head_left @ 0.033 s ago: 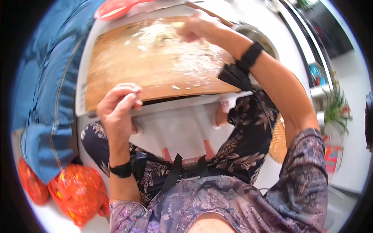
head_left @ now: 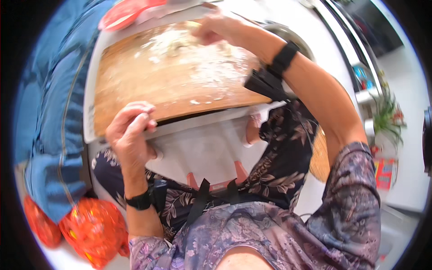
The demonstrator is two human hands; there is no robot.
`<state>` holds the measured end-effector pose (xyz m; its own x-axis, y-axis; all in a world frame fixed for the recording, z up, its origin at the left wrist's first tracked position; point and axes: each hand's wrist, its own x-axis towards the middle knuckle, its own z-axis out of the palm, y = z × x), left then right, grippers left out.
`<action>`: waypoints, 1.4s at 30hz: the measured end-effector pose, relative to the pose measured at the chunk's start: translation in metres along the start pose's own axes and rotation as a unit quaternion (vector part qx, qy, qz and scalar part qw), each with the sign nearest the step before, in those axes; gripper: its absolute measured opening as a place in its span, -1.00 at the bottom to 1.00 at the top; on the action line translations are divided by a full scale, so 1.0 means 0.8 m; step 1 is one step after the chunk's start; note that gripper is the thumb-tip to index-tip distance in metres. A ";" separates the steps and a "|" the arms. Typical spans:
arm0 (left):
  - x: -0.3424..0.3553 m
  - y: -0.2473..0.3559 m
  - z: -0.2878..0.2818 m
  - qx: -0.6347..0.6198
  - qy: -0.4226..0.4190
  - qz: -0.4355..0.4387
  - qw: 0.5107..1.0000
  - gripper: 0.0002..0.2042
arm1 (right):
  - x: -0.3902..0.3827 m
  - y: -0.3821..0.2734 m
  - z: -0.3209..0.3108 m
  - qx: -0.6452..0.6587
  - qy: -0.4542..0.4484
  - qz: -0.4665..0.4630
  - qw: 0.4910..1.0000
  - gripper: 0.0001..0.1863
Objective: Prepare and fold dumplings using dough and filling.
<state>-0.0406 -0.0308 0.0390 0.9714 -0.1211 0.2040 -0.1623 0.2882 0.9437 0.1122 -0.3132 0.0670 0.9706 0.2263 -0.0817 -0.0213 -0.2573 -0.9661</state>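
Observation:
A wooden board (head_left: pixel 139 81) dusted with white flour rests in a white tray or frame, with pale lumps, apparently dough (head_left: pixel 173 47), near its far side. My right hand (head_left: pixel 215 30) reaches over the far right of the board beside those lumps and a long wooden stick (head_left: pixel 240 20); motion blur hides its finger shape and anything in it. My left hand (head_left: pixel 130 128) is at the board's near left edge, fingers curled toward the thumb; what they pinch, if anything, is too small to tell.
A steel bowl (head_left: pixel 294 38) sits behind my right forearm, a red dish (head_left: pixel 126 15) beyond the board. Blue denim (head_left: pixel 54 112) and orange bags (head_left: pixel 92 227) are at left; a woven mat (head_left: pixel 318 157) and a plant (head_left: pixel 387 114) at right. My feet show below the board.
The whole view has shifted slightly, with the board, bowl and both hands appearing a little farther left. My hands have barely moved relative to the board.

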 end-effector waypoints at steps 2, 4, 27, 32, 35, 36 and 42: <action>-0.001 -0.004 0.006 -0.012 0.000 0.001 1.000 -0.91 | 0.026 0.002 -0.049 0.164 -0.069 0.091 0.980 -0.88; -0.001 -0.012 -0.017 0.020 -0.009 0.031 0.999 -0.89 | -0.026 -0.034 -0.058 0.321 -0.005 0.045 0.946 -0.91; 0.037 -0.045 -0.031 0.050 -0.080 0.007 0.995 -0.78 | -0.611 0.172 -0.397 0.184 0.548 0.113 0.808 -0.87; 0.048 -0.043 -0.027 0.072 -0.058 -0.019 0.996 -0.79 | -0.665 0.247 -0.405 0.086 0.611 0.255 0.745 -0.93; 0.049 -0.035 -0.023 0.100 -0.050 -0.037 0.993 -0.79 | -0.686 0.282 -0.408 0.067 0.627 0.292 0.719 -0.91; 0.048 -0.034 -0.022 0.109 -0.049 -0.041 0.992 -0.79 | -0.694 0.291 -0.411 0.068 0.627 0.295 0.718 -0.91; 0.055 -0.019 -0.016 0.166 -0.037 -0.086 0.982 -0.78 | -0.723 0.333 -0.416 0.087 0.627 0.314 0.707 -0.90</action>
<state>0.0069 -0.0282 0.0305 0.9762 -0.2128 0.0418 -0.0571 -0.0664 0.9962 -0.3752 -0.8253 -0.0619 0.2031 -0.9211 -0.3322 -0.4669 0.2072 -0.8597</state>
